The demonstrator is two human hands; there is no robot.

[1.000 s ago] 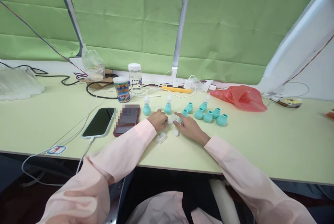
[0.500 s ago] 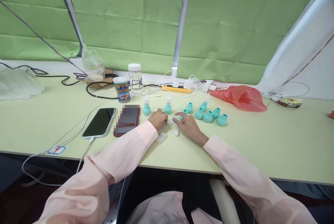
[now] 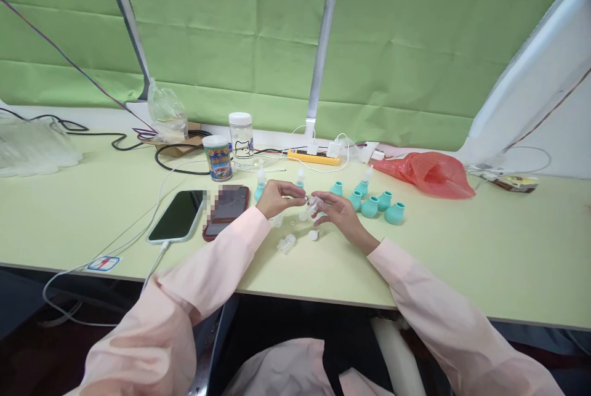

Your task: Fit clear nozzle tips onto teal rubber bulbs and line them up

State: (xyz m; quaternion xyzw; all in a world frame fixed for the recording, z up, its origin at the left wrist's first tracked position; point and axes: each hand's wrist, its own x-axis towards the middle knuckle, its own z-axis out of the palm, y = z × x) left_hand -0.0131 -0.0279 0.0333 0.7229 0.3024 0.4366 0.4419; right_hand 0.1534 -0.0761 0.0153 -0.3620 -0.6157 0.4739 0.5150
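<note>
My left hand [image 3: 276,197] is raised just above the table, fingers pinched on a tiny part I cannot make out. My right hand [image 3: 336,211] faces it, pinching a small clear plastic piece [image 3: 314,204] between thumb and fingers. Both hands meet over several loose clear plastic pieces [image 3: 286,242] lying on the pale green table [image 3: 462,260]. Behind and to the right of the hands stand several teal rubber bulbs [image 3: 393,213], some with clear tips fitted, like the one [image 3: 362,183] further back.
A dark phone [image 3: 176,215] on a white cable and a red phone [image 3: 226,210] lie left of my hands. A printed can [image 3: 218,157], a clear jar [image 3: 241,139], a yellow power strip [image 3: 313,157] and a red plastic bag [image 3: 427,173] sit further back.
Both hands have lifted off the table, where they were picking among the loose parts, and come together. My right hand now holds a clear piece up toward the left hand.
</note>
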